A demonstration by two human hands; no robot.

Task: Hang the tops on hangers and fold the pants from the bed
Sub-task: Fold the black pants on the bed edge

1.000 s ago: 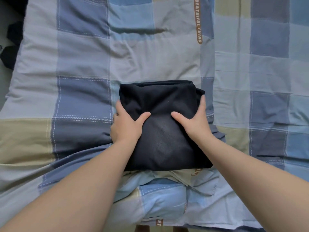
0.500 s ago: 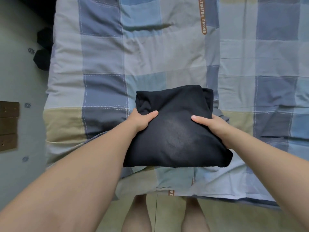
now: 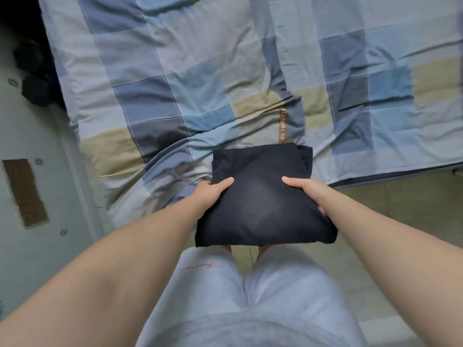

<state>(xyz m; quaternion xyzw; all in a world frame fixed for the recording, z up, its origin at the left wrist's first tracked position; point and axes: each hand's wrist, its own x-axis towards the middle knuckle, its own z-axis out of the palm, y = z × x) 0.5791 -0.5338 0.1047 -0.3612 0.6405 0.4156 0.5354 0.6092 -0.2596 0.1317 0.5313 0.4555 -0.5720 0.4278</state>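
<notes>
The bed [image 3: 200, 71] fills the upper part of the view. Its cover is a creased check of blue, grey and beige squares, with a brown lettered strip running down towards the near edge. A pale tiled floor [image 3: 400, 209] lies below and to the right of the bed. On the left is a pale surface carrying a brown panel [image 3: 23, 191], and above it are some dark shapes [image 3: 32, 71] too blurred to name. The person's light grey shorts [image 3: 250, 296] take up the bottom centre, with a small red mark on the left leg.

The folded pants [image 3: 260, 194] are held up between 2 hands. The far end is over the near edge of the bed and the near end hangs in front of the shorts and the floor. They form a thick, roughly square black bundle. The top face is smooth with a faint grey sheen in the middle, the layered folds show at the far right corner, and the near edge sags a little.

The left hand [image 3: 210, 194] grips the bundle's left side, thumb [image 3: 224, 184] lying on top and fingers hidden beneath. The right hand [image 3: 308, 194] grips the right side the same way, thumb [image 3: 292, 181] on top and fingers curled under the edge.
</notes>
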